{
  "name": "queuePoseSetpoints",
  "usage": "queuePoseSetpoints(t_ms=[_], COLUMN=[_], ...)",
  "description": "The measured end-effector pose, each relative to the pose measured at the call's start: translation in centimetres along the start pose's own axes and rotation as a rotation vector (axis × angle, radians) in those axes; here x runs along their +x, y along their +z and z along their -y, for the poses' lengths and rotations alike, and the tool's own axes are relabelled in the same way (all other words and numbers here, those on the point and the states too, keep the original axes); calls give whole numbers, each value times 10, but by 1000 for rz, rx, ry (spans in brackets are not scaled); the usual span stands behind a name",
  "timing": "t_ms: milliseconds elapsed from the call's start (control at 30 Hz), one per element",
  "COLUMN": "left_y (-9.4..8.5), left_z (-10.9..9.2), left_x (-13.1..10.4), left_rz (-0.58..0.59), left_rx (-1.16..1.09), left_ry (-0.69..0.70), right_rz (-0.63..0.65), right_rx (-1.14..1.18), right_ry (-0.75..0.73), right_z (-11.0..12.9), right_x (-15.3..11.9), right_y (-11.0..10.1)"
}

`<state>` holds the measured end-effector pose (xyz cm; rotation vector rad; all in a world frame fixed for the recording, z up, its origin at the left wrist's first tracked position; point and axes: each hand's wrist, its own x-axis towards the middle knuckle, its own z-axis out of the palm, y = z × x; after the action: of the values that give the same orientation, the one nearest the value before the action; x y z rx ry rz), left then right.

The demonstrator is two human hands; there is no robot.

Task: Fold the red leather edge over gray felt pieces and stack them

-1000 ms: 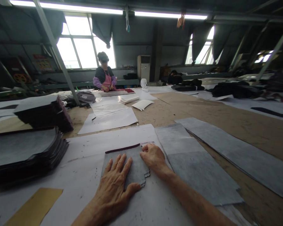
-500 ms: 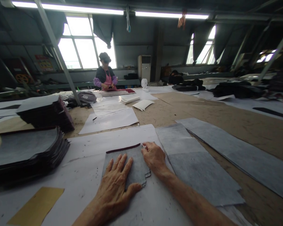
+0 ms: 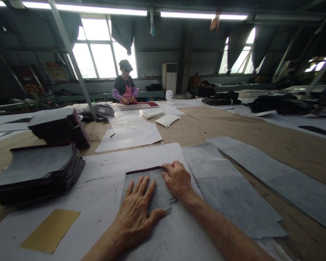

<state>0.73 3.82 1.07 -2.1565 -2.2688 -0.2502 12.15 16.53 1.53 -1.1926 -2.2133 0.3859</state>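
A grey fabric piece [image 3: 159,190] with a dark maroon strip along its far edge lies flat on white paper. Its lower right edge is notched, and a small dark loop stands out there. My left hand [image 3: 138,203] rests flat on the piece, fingers spread, covering much of its left and near part. At the far right corner my right hand [image 3: 177,180] has its fingers curled and closed on the end of the maroon edge. The fingertips partly hide that corner.
Left stand two stacks of dark-edged grey pieces, a near stack [image 3: 43,163] and a far stack [image 3: 57,125]. A tan card [image 3: 51,231] lies near left. Larger grey sheets [image 3: 228,188] lie to the right. Across the table a person [image 3: 125,87] in a pink apron handles maroon material.
My right fingers have shifted slightly along the far corner, onto the strip's end. My left hand stays pressed on the piece. The whole view has swung a little left.
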Motion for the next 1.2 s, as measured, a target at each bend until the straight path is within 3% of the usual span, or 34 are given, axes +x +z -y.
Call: queuePoseSetpoints(t_ms=[300,667,867,1200], left_y=[30,6,3,-3], left_z=[20,4,4,1], left_x=[1,-1,0,-1], left_rz=[-174,-79,-78,-71], left_rx=[-18,-89,-100,-72], left_ry=[61,-45,-38,-58], right_rz=[88,153,281,378], right_rx=[-95,103,36,-68], right_ry=[44,85,191,135], right_z=[3,8,4,5], right_x=[1,8,12,11], right_y=[-6,-15,-19,-20])
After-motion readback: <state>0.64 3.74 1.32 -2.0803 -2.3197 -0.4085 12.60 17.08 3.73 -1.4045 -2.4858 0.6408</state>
